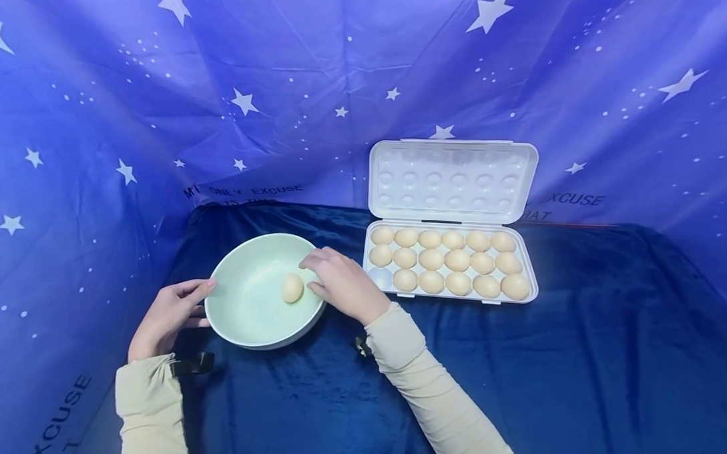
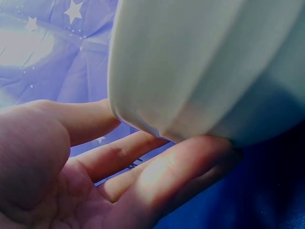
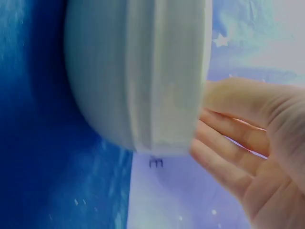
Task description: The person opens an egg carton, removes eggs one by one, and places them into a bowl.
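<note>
A pale green bowl [image 1: 246,310] stands on the dark blue cloth, a little left of centre. A single light brown egg [image 1: 292,288] lies inside it, toward the right wall. At the bowl's left side my left hand [image 1: 169,314] holds the bowl, thumb at the rim and fingers against the outer wall, as the left wrist view shows from below. Over the right rim reaches my right hand [image 1: 343,283], its fingers parted beside the egg with a small gap. In the right wrist view the bowl wall [image 3: 138,81] hides the egg and the fingertips.
Right of the bowl sits an egg carton [image 1: 532,296] with its lid [image 1: 455,183] raised, filled with several eggs [image 1: 456,260] except a bare cup [image 1: 381,278] at front left. A star-printed purple curtain [image 1: 320,85] hangs behind and at the sides.
</note>
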Available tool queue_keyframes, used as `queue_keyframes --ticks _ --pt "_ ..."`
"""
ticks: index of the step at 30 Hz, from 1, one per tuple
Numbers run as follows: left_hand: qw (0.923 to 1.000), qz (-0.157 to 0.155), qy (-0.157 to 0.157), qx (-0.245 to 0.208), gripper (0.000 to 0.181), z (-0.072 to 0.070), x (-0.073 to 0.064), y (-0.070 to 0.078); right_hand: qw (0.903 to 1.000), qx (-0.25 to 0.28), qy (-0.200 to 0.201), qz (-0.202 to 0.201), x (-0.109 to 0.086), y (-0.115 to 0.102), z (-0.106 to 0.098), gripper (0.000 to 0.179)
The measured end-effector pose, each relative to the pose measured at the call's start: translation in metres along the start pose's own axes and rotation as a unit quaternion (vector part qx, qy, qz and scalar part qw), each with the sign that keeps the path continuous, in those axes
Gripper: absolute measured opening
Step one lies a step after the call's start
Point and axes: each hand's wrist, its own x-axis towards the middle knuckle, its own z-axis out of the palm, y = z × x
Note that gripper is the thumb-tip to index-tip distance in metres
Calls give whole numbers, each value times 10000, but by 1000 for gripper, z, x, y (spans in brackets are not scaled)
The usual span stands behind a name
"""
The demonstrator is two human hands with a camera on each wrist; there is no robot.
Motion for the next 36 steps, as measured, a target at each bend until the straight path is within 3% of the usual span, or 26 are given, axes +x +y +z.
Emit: queue_keyframes --ticks 8,12,16,20,28,36 --pt "10000 -66 14 -23 67 4 0 -4 9936 -106 989 528 -24 43 -10 26" --pt "9999 -60 61 113 66 0 0 -5 9871 -239 1236 990 -29 63 -14 27" --pt "9998 -89 59 166 67 -2 1 -5 9815 -199 1152 1514 -32 76 -14 27" --pt "9999 -49 52 150 68 -3 1 -2 9798 -143 962 1745 -33 81 -12 27" --pt "9999 -102 51 6 66 -1 0 1 9787 -57 752 1910 -36 87 -5 26" --pt "9997 -28 154 163 63 3 -3 2 9810 -7 845 1745 -40 92 1 28"
